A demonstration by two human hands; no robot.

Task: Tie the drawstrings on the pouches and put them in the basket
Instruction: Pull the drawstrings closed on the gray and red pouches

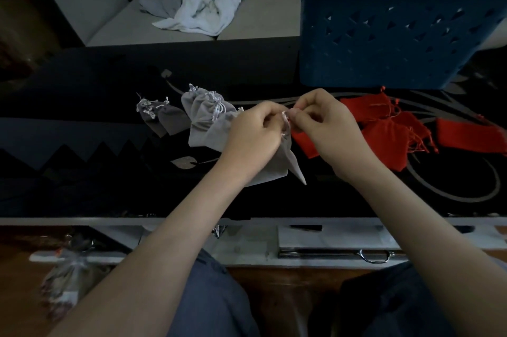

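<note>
The left hand [252,132] and right hand [325,128] pinch the strings [286,118] atop the pouch [274,169], which trails nearward; the basket [384,35] sits beyond the right hand

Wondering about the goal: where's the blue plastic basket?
Head view, upper right: the blue plastic basket stands on the dark table behind the red fabric pouches.

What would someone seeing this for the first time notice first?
The two hands meet mid-frame over the dark table: the left hand and right hand pinch the drawstring of a grey pouch. Bright red pouches lie on the table just right of the hands, with a big blue basket behind them at upper right. More grey pouches lie left of the hands.
</note>
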